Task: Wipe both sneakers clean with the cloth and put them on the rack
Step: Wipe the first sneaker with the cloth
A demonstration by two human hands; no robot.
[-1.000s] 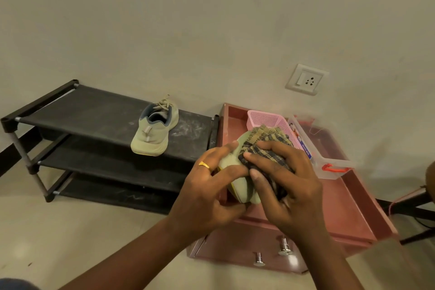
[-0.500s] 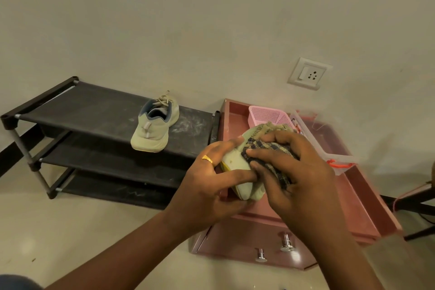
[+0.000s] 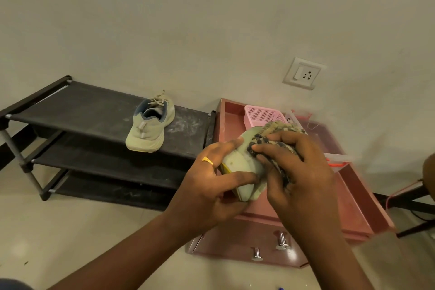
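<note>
My left hand (image 3: 209, 186) grips a pale green sneaker (image 3: 242, 165), sole side toward me, above the pink cabinet. My right hand (image 3: 299, 172) holds a checked brown-and-dark cloth (image 3: 275, 135) bunched against the sneaker's upper side. Most of this sneaker is hidden by both hands. The other pale green sneaker (image 3: 150, 125) stands upright on the top shelf of the black shoe rack (image 3: 77, 110), heel toward me, laces at the far end.
The pink cabinet (image 3: 353, 200) with two metal knobs stands right of the rack; a pink mesh basket (image 3: 261, 114) and a clear container sit on it. A wall socket (image 3: 303, 73) is above. Dark furniture legs (image 3: 409, 205) lie at the right edge.
My right hand has slid the cloth along the sneaker toward me and back, rubbing it. The left hand keeps the same grip. The view has shifted slightly.
</note>
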